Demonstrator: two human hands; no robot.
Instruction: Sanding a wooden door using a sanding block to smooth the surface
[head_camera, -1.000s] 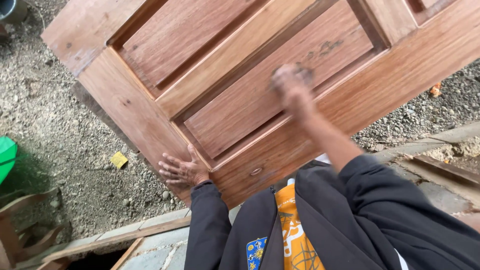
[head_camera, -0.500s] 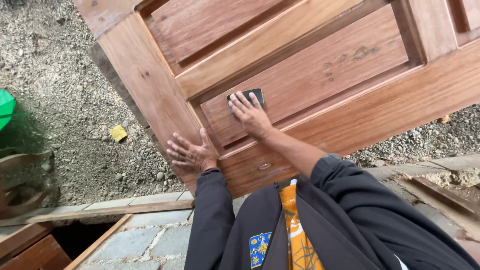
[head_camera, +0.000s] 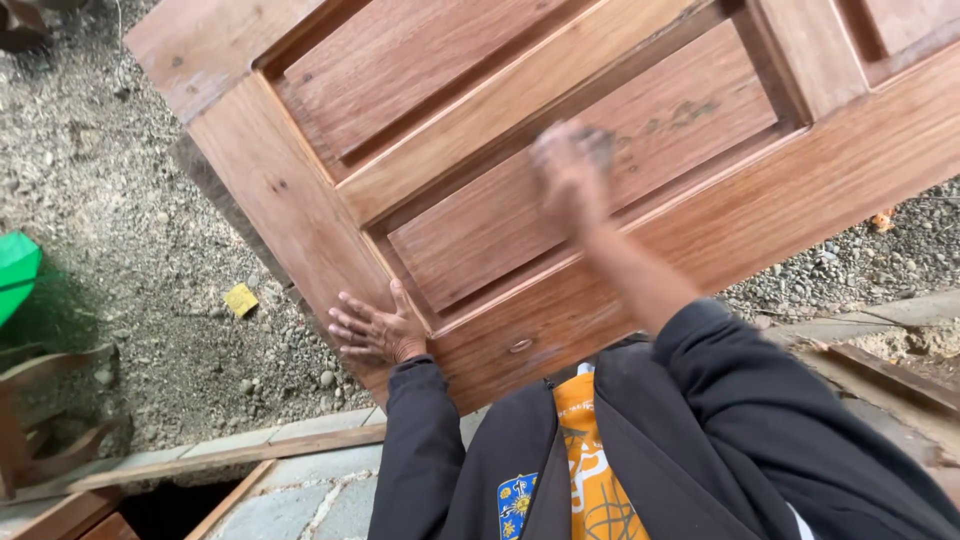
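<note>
The left hand (head_camera: 372, 330) lies flat and open on the door's (head_camera: 300, 240) near corner, while the blurred right hand (head_camera: 568, 170) presses a dark sanding pad (head_camera: 598, 143) on the recessed panel (head_camera: 520, 220) running away rightward.

The panelled wooden door (head_camera: 560, 180) lay flat as the work surface, with its corner over the gravel ground (head_camera: 130, 250). On the door the left hand (head_camera: 375, 330) rested flat with spread fingers, near the corner of the frame. The right hand (head_camera: 568, 175) pressed a dark sanding pad (head_camera: 598, 140) on the recessed panel, and both were blurred. On the gravel lay a small yellow scrap (head_camera: 240, 299). A wooden plank (head_camera: 230, 455) lay along the paving stones (head_camera: 300, 495).
</note>
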